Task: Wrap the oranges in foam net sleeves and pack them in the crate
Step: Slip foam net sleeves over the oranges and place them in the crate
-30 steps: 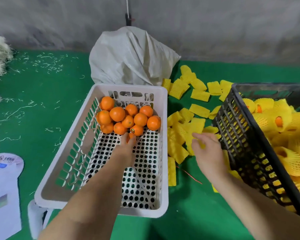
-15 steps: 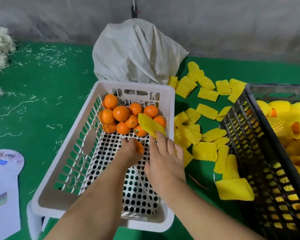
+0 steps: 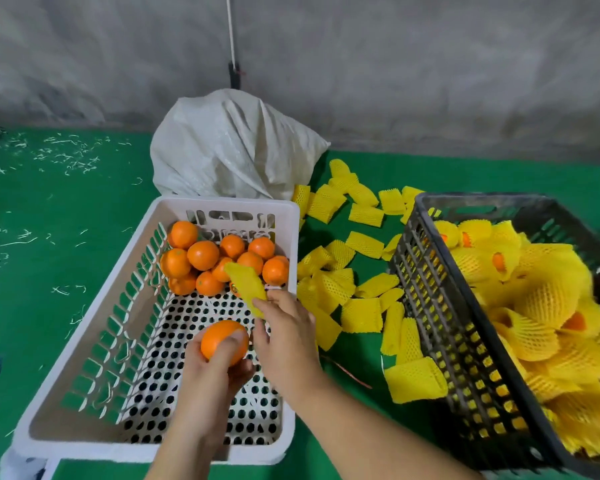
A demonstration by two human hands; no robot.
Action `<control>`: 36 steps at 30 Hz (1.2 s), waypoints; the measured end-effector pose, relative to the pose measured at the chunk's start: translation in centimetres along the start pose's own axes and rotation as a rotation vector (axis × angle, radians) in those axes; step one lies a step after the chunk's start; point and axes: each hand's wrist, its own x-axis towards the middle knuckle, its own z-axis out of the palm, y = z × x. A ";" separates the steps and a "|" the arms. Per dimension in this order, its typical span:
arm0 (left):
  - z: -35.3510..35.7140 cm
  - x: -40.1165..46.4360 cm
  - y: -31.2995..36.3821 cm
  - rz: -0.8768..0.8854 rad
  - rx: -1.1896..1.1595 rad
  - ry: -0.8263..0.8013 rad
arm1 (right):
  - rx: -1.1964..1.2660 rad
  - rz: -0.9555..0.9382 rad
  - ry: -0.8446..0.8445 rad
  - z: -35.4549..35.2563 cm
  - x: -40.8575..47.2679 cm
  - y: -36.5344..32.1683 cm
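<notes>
My left hand [image 3: 212, 367] grips one orange [image 3: 222, 337] above the middle of the white crate [image 3: 84, 348]. Just to its right, my right hand [image 3: 286, 336] pinches a flat yellow foam net sleeve [image 3: 245, 282] that points up toward the pile of bare oranges [image 3: 219, 259] at the crate's far end. A black crate [image 3: 440, 327] on the right holds several oranges wrapped in yellow sleeves [image 3: 548, 306].
Loose yellow sleeves [image 3: 347, 289] lie scattered on the green floor between the two crates. A white woven sack [image 3: 232, 150] stands behind the white crate against the grey wall. White shreds litter the floor [image 3: 49, 157] at the left.
My left hand has lifted an orange off the pile and drawn it toward me. My right hand has brought a sleeve over from the floor and now holds it beside the orange.
</notes>
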 end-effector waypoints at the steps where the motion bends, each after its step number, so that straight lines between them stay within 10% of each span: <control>1: 0.2 -0.2 0.2 -0.009 -0.047 -0.027 | 0.185 0.046 0.080 -0.7 -1.0 0.2; 7: 4.6 -3.9 -0.7 0.021 -0.131 -0.358 | 0.619 0.267 0.351 -5.6 -6.6 2.1; 24: 11.6 -10.1 -0.5 0.146 0.075 -0.681 | 1.010 0.456 0.114 -19.3 -9.7 6.9; 29: 14.6 -14.5 3.5 0.336 0.309 -0.706 | 0.944 0.100 -0.039 -26.2 -11.6 6.7; 36: 19.0 -20.2 7.6 0.588 0.173 -0.627 | 0.883 -0.086 0.327 -31.2 -11.6 3.9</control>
